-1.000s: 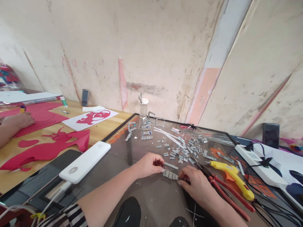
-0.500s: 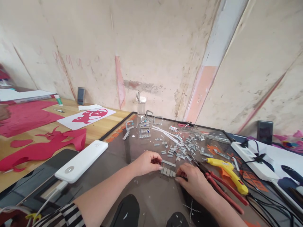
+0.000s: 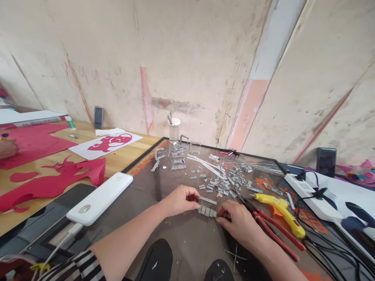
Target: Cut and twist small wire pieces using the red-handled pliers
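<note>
Between my two hands is a small grey piece made of staple strips (image 3: 208, 211), with a row of short blocks along its front and a longer bar behind. My left hand (image 3: 183, 201) pinches its left end between thumb and fingertips. At the right end, the thumb and fingers of my right hand (image 3: 234, 216) are closed on it. Many loose staple strips (image 3: 231, 179) lie scattered just beyond my hands. Farther back stand several small shapes built from such strips (image 3: 178, 160).
Red-handled pliers (image 3: 275, 234) and a yellow glue gun (image 3: 281, 210) lie to the right, near a white power strip (image 3: 310, 201) with cables. A white power bank (image 3: 99, 201) is on the left. Another person's hand (image 3: 8, 148) rests over red paper (image 3: 38, 142). A lidded jar (image 3: 174, 130) stands by the wall.
My hands keep the same hold on the grey piece, with barely any movement. The view has shifted slightly. At far left, the other person's hand shows more, with a pen-like item.
</note>
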A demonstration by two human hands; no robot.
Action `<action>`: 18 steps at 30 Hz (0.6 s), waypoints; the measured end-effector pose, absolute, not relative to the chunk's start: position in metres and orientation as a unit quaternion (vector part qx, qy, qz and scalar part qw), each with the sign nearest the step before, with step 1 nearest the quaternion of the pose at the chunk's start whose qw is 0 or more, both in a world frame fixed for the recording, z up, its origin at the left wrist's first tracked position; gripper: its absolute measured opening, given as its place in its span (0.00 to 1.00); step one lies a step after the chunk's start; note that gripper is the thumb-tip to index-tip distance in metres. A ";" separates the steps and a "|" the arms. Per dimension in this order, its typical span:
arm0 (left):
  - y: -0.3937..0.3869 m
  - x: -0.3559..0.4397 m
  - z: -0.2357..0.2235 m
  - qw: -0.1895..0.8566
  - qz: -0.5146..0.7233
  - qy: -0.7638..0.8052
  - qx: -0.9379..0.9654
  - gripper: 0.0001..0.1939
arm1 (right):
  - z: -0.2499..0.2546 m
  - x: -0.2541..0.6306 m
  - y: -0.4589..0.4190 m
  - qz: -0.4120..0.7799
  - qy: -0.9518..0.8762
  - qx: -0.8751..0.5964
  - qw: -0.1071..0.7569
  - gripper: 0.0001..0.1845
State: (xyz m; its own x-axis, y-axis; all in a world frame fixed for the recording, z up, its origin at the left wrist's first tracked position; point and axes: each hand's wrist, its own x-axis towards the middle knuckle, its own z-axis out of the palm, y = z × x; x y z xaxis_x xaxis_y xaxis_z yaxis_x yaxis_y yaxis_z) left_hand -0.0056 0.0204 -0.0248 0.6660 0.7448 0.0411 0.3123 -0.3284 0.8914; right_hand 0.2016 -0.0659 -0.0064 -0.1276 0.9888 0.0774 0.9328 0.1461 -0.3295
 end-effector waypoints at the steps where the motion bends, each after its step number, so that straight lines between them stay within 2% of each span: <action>1: 0.020 -0.005 -0.025 0.472 0.228 0.340 0.781 0.11 | -0.006 0.202 -0.066 0.103 -0.744 -0.645 0.139 0.03; 18: 0.020 -0.006 -0.023 0.489 0.229 0.330 0.774 0.10 | -0.005 0.201 -0.068 0.096 -0.747 -0.642 0.146 0.02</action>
